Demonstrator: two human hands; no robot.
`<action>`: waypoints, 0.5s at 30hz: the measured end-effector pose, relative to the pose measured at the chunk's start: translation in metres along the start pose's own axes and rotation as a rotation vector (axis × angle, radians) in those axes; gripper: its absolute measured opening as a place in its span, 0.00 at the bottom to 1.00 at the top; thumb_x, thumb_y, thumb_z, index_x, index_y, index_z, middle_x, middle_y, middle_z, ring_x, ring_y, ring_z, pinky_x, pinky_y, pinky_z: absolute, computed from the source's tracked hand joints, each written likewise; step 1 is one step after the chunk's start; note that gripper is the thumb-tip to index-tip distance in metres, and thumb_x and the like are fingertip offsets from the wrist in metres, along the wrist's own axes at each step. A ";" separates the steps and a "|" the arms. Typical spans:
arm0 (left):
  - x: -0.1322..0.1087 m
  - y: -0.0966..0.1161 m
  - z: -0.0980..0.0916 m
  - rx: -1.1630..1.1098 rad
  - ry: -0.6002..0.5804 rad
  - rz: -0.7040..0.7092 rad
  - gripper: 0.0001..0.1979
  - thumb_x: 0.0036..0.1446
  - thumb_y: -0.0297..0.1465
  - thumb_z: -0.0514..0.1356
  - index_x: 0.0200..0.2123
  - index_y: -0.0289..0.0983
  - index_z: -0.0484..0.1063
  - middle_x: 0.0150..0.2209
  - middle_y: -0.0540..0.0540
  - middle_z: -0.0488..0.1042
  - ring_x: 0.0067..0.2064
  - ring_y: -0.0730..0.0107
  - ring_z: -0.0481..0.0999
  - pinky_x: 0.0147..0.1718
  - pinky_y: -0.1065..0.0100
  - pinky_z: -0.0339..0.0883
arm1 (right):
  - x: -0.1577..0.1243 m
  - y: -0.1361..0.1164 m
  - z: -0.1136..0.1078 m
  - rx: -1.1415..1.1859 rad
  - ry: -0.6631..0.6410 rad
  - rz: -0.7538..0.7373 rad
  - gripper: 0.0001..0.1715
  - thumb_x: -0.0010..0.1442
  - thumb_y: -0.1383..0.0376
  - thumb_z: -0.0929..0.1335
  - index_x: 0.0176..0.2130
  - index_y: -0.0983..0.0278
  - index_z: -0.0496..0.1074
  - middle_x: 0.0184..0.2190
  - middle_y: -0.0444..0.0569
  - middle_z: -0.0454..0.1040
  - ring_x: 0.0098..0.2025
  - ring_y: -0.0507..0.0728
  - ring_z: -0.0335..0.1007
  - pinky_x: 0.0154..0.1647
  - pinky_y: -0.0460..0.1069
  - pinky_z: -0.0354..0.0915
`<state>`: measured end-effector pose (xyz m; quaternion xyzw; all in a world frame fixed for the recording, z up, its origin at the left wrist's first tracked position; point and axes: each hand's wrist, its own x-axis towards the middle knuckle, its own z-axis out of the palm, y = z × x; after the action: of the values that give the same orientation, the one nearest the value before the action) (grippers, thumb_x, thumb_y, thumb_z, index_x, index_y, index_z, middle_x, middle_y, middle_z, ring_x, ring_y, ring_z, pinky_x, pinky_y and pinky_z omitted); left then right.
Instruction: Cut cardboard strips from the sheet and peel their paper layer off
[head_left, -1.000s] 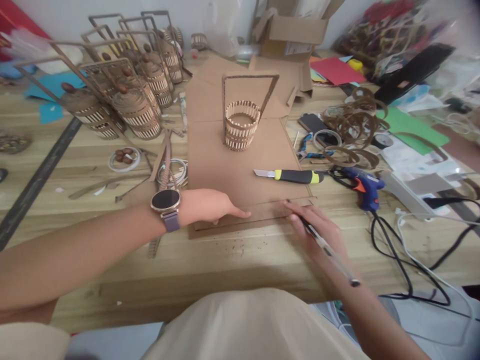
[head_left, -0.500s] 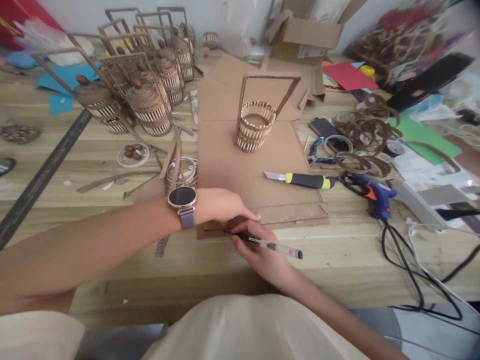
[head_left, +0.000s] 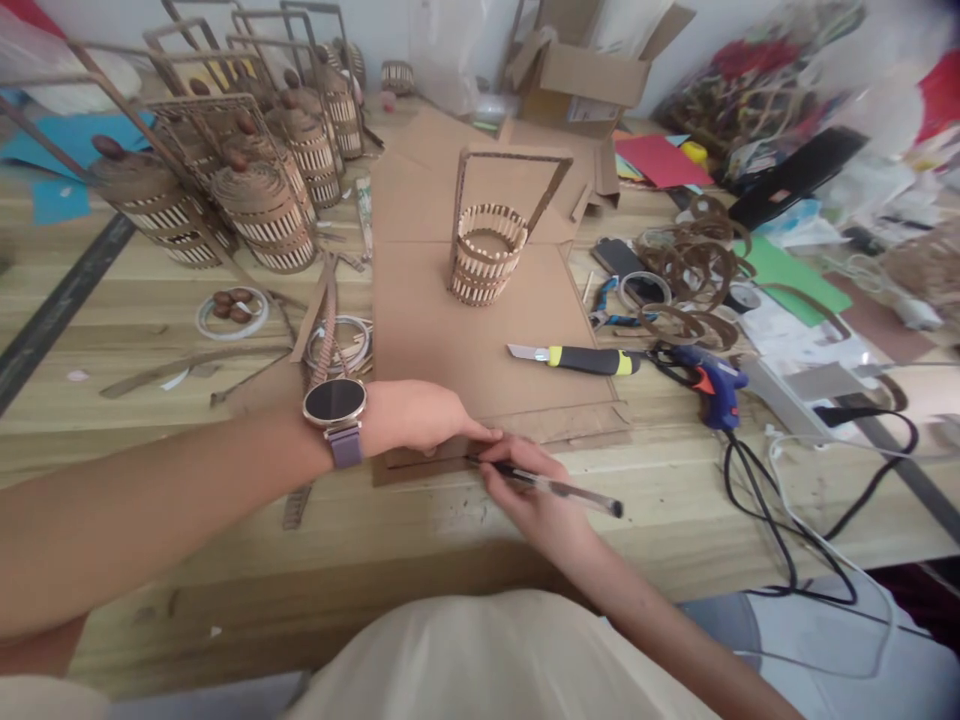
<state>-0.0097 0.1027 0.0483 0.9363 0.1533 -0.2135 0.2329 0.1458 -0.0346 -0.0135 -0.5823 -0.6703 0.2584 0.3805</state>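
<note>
My right hand [head_left: 536,490] is closed around a black-and-clear pen [head_left: 577,492], its tip on the near edge of a large brown cardboard sheet [head_left: 435,345]. A thin dark line runs along the sheet to the left of the tip. My left hand [head_left: 420,415], wearing a watch on the wrist, lies on a narrow cardboard strip [head_left: 562,425] near that same edge. Its index finger stretches right, almost to the right fingers; its other fingers are partly hidden. Farther up the sheet stands a small lidless basket [head_left: 487,265] with a tall square handle.
A utility knife [head_left: 581,359] lies on the sheet, blade to the left. Right of it are a blue glue gun [head_left: 712,385] with cords and a tangle of brown strips [head_left: 697,250]. Several lidded baskets [head_left: 259,210] crowd the back left, behind a ring of brown beads [head_left: 232,308].
The pen tip has slid right along the cardboard edge, and the dark line behind it is longer. My left hand stays on the strip. The whole view has shifted slightly right.
</note>
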 end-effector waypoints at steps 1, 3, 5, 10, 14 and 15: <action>0.000 0.001 -0.002 0.037 -0.047 -0.017 0.42 0.49 0.15 0.60 0.63 0.55 0.60 0.33 0.52 0.80 0.24 0.71 0.67 0.26 0.71 0.56 | -0.003 0.006 -0.014 -0.049 0.020 0.029 0.05 0.60 0.65 0.66 0.31 0.60 0.71 0.27 0.43 0.76 0.31 0.54 0.72 0.34 0.49 0.66; -0.001 0.003 -0.005 0.101 -0.111 -0.049 0.44 0.50 0.16 0.59 0.65 0.56 0.55 0.36 0.52 0.80 0.25 0.70 0.67 0.25 0.71 0.54 | -0.011 0.016 -0.043 -0.153 0.121 0.135 0.07 0.60 0.63 0.66 0.29 0.60 0.71 0.25 0.43 0.75 0.28 0.54 0.71 0.30 0.48 0.65; 0.000 0.004 -0.007 0.132 -0.129 -0.052 0.44 0.51 0.17 0.60 0.65 0.57 0.53 0.36 0.51 0.80 0.25 0.70 0.68 0.24 0.72 0.53 | -0.016 0.022 -0.067 -0.235 0.240 0.185 0.09 0.59 0.61 0.67 0.28 0.60 0.71 0.23 0.43 0.74 0.27 0.54 0.71 0.27 0.48 0.65; 0.000 0.007 -0.007 0.177 -0.109 -0.039 0.44 0.51 0.17 0.58 0.66 0.56 0.52 0.37 0.50 0.80 0.27 0.69 0.70 0.23 0.72 0.52 | -0.014 0.025 -0.066 -0.384 0.166 -0.014 0.11 0.65 0.63 0.63 0.45 0.57 0.73 0.38 0.46 0.80 0.40 0.57 0.76 0.43 0.52 0.70; -0.012 0.005 -0.002 0.155 -0.092 -0.034 0.41 0.54 0.16 0.55 0.66 0.54 0.54 0.36 0.50 0.79 0.28 0.70 0.70 0.23 0.73 0.52 | -0.006 0.041 -0.042 -0.486 -0.022 -0.181 0.14 0.67 0.66 0.60 0.48 0.57 0.72 0.39 0.45 0.80 0.40 0.56 0.77 0.55 0.57 0.66; -0.018 0.003 0.001 0.145 -0.070 -0.030 0.40 0.55 0.15 0.54 0.65 0.54 0.56 0.36 0.50 0.79 0.28 0.71 0.70 0.23 0.73 0.53 | -0.004 0.045 -0.040 -0.496 -0.019 -0.184 0.15 0.67 0.65 0.60 0.48 0.57 0.72 0.41 0.45 0.80 0.40 0.56 0.77 0.56 0.58 0.65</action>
<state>-0.0238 0.0960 0.0571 0.9403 0.1432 -0.2599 0.1665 0.2047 -0.0343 -0.0270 -0.5920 -0.7668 0.0562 0.2417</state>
